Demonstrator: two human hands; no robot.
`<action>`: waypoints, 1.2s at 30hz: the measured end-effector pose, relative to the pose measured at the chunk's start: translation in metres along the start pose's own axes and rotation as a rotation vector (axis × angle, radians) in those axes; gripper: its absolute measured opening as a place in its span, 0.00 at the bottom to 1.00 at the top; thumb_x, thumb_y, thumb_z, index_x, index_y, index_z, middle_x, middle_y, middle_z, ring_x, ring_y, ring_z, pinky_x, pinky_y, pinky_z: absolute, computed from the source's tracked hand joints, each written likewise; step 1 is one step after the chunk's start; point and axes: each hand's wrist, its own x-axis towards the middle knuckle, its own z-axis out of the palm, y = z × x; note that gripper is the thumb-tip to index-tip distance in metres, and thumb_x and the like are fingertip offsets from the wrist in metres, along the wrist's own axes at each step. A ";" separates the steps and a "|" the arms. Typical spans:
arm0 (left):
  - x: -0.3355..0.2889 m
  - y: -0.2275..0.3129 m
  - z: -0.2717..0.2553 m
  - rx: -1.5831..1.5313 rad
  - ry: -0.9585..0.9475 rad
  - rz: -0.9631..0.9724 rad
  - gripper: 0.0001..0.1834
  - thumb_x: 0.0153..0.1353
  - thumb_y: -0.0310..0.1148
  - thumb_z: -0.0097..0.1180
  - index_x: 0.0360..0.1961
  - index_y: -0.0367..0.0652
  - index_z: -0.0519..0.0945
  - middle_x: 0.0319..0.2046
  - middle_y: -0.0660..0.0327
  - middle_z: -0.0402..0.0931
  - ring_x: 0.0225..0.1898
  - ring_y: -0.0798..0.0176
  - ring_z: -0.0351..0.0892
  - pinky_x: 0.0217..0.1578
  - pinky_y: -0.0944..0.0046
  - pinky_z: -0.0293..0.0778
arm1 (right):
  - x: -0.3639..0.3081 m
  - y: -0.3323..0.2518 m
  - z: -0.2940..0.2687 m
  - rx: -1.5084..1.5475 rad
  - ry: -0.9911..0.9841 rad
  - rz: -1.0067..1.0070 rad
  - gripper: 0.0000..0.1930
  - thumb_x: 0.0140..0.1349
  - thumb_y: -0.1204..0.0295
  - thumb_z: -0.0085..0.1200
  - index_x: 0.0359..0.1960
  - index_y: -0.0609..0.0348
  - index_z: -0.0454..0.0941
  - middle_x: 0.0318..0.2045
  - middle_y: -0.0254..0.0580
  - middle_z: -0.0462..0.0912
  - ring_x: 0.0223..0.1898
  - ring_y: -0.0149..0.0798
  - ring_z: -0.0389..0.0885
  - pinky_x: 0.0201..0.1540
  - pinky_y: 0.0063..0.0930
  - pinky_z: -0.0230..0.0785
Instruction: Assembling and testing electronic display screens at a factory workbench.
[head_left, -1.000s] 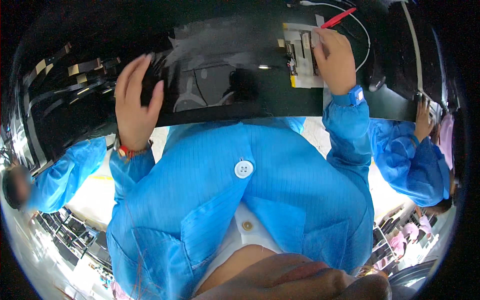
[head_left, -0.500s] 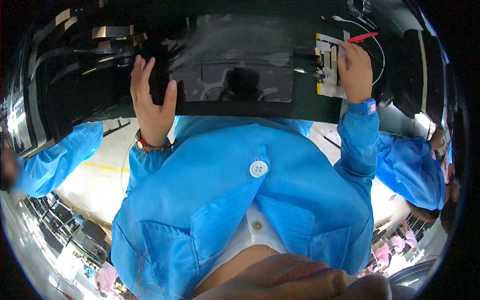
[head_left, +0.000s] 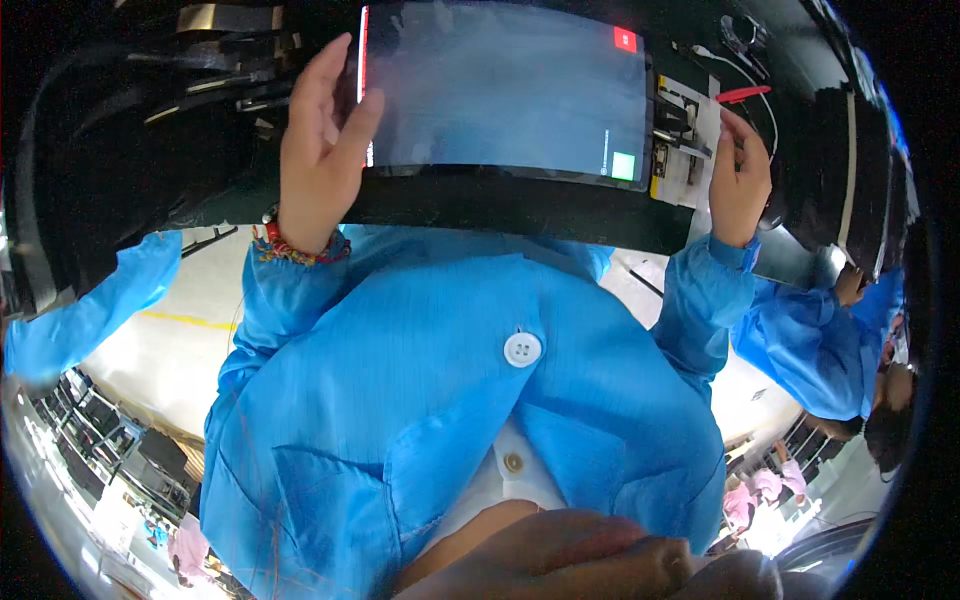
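Our fingers (head_left: 345, 85) of the left hand (head_left: 315, 150) are straight and a little spread, and they lie on the left edge of the screen (head_left: 500, 90); the thumb presses on the glass beside them, so the edge sits between thumb and fingers. The fingers of our right hand (head_left: 740, 180) are bent narrow, and they touch the board (head_left: 685, 140) at the right end of the screen; if they pinch something there, we cannot tell.

The biggest thing is the black bench (head_left: 150, 150), which bends across the whole top of the view. On it lies the screen, wide and grey-blue, lit, with a small red square in its upper right corner and a small green one in its lower right corner. Just right of it is the pale board with small dark parts. Above our right hand lies a red pen (head_left: 745, 94), and near it a thin white cable (head_left: 750, 75). On our left wrist is a coloured bracelet (head_left: 295, 247).

At the right, another person's blue sleeve (head_left: 810, 340) reaches to the bench.
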 end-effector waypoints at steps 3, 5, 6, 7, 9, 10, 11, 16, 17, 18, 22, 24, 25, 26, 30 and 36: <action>0.011 -0.002 0.007 0.035 0.029 0.012 0.27 0.63 0.27 0.49 0.63 0.38 0.58 0.62 0.49 0.58 0.64 0.57 0.57 0.61 0.62 0.57 | -0.006 0.028 -0.003 -0.001 -0.020 0.076 0.11 0.61 0.73 0.49 0.44 0.58 0.77 0.42 0.46 0.79 0.41 0.39 0.78 0.42 0.27 0.69; 0.009 -0.006 0.001 0.009 0.020 -0.017 0.26 0.65 0.27 0.44 0.63 0.39 0.57 0.63 0.49 0.57 0.64 0.56 0.57 0.62 0.61 0.54 | -0.006 0.037 0.000 -0.091 -0.028 -0.024 0.11 0.59 0.74 0.50 0.43 0.58 0.77 0.40 0.45 0.78 0.41 0.38 0.77 0.42 0.27 0.69; 0.009 -0.005 0.003 -0.043 0.042 -0.058 0.25 0.65 0.27 0.42 0.63 0.38 0.56 0.63 0.48 0.57 0.64 0.56 0.58 0.62 0.61 0.53 | -0.004 0.035 -0.001 -0.100 -0.027 -0.021 0.11 0.59 0.74 0.50 0.43 0.58 0.77 0.40 0.45 0.78 0.41 0.38 0.77 0.42 0.27 0.69; 0.006 -0.005 0.002 -0.077 0.072 -0.097 0.25 0.65 0.27 0.42 0.63 0.37 0.56 0.63 0.48 0.57 0.64 0.56 0.58 0.63 0.61 0.53 | -0.003 0.030 0.005 -0.056 -0.058 0.020 0.11 0.59 0.75 0.51 0.43 0.58 0.77 0.39 0.44 0.77 0.40 0.38 0.77 0.42 0.27 0.69; 0.007 -0.002 0.000 -0.139 0.110 -0.143 0.25 0.65 0.25 0.41 0.63 0.34 0.56 0.63 0.47 0.57 0.64 0.56 0.58 0.63 0.61 0.52 | -0.001 0.031 0.011 -0.016 -0.076 0.003 0.13 0.57 0.77 0.51 0.45 0.57 0.77 0.39 0.44 0.75 0.38 0.36 0.76 0.41 0.26 0.70; 0.009 0.001 0.001 -0.140 0.125 -0.184 0.25 0.64 0.24 0.40 0.63 0.34 0.56 0.62 0.46 0.57 0.64 0.55 0.58 0.63 0.59 0.52 | 0.000 0.027 0.010 -0.025 -0.077 0.012 0.13 0.57 0.77 0.51 0.45 0.57 0.77 0.39 0.44 0.75 0.38 0.36 0.76 0.41 0.26 0.70; 0.011 0.000 0.000 -0.166 0.118 -0.186 0.26 0.64 0.24 0.40 0.63 0.34 0.56 0.62 0.46 0.57 0.64 0.54 0.58 0.63 0.59 0.52 | 0.001 0.021 0.009 -0.025 -0.083 0.020 0.14 0.57 0.78 0.51 0.47 0.56 0.77 0.40 0.44 0.75 0.37 0.36 0.76 0.40 0.26 0.70; 0.018 0.003 0.003 -0.155 0.144 -0.240 0.26 0.63 0.23 0.39 0.63 0.35 0.56 0.62 0.45 0.58 0.63 0.54 0.59 0.63 0.58 0.53 | 0.014 0.022 0.001 -0.052 -0.213 -0.045 0.18 0.58 0.76 0.50 0.51 0.52 0.75 0.41 0.45 0.73 0.36 0.37 0.76 0.38 0.26 0.71; 0.019 0.003 0.005 -0.169 0.159 -0.254 0.25 0.64 0.23 0.38 0.63 0.35 0.56 0.62 0.45 0.58 0.62 0.54 0.61 0.62 0.58 0.55 | 0.022 0.028 -0.002 -0.059 -0.259 -0.065 0.17 0.58 0.75 0.52 0.51 0.53 0.75 0.38 0.44 0.74 0.34 0.34 0.75 0.37 0.25 0.70; 0.019 0.004 0.006 -0.166 0.156 -0.255 0.25 0.64 0.23 0.38 0.63 0.35 0.56 0.62 0.45 0.58 0.62 0.54 0.61 0.62 0.58 0.55 | 0.029 0.030 -0.004 -0.056 -0.258 -0.061 0.17 0.58 0.75 0.52 0.51 0.53 0.75 0.38 0.44 0.74 0.34 0.34 0.75 0.37 0.25 0.70; 0.021 0.008 0.011 -0.168 0.176 -0.263 0.25 0.64 0.23 0.39 0.63 0.36 0.56 0.62 0.46 0.58 0.61 0.55 0.63 0.61 0.59 0.59 | 0.052 0.037 -0.003 -0.017 -0.407 -0.006 0.15 0.59 0.71 0.53 0.48 0.55 0.76 0.32 0.40 0.77 0.28 0.32 0.74 0.33 0.23 0.69; 0.021 0.009 0.013 -0.141 0.184 -0.266 0.25 0.64 0.23 0.39 0.63 0.36 0.57 0.62 0.46 0.58 0.61 0.55 0.63 0.61 0.60 0.59 | 0.061 0.043 -0.003 0.036 -0.466 0.049 0.13 0.60 0.69 0.53 0.46 0.57 0.77 0.28 0.38 0.77 0.27 0.29 0.73 0.31 0.22 0.68; 0.022 0.008 0.013 -0.133 0.176 -0.258 0.25 0.64 0.24 0.39 0.63 0.36 0.57 0.62 0.47 0.59 0.61 0.55 0.63 0.60 0.60 0.59 | 0.065 0.039 -0.006 0.041 -0.490 0.085 0.12 0.59 0.68 0.55 0.43 0.58 0.78 0.26 0.37 0.78 0.28 0.27 0.73 0.31 0.21 0.67; 0.023 0.008 0.014 -0.125 0.167 -0.250 0.24 0.64 0.24 0.39 0.63 0.36 0.58 0.62 0.47 0.59 0.60 0.55 0.63 0.60 0.60 0.60 | 0.065 0.042 -0.007 0.036 -0.484 0.086 0.12 0.59 0.68 0.55 0.43 0.58 0.78 0.26 0.37 0.78 0.28 0.27 0.73 0.31 0.21 0.67; 0.019 0.008 0.019 -0.081 0.194 -0.230 0.24 0.65 0.26 0.41 0.62 0.37 0.59 0.62 0.49 0.60 0.61 0.57 0.62 0.60 0.60 0.59 | 0.068 0.051 -0.002 0.112 -0.500 0.035 0.11 0.58 0.67 0.56 0.40 0.59 0.80 0.27 0.37 0.79 0.28 0.27 0.73 0.32 0.21 0.67; 0.018 0.001 0.013 -0.130 0.177 -0.196 0.23 0.65 0.28 0.44 0.61 0.36 0.61 0.61 0.50 0.61 0.61 0.59 0.63 0.59 0.63 0.60 | 0.068 0.056 -0.003 0.087 -0.518 0.015 0.11 0.58 0.67 0.56 0.39 0.60 0.80 0.29 0.38 0.80 0.29 0.28 0.75 0.33 0.23 0.69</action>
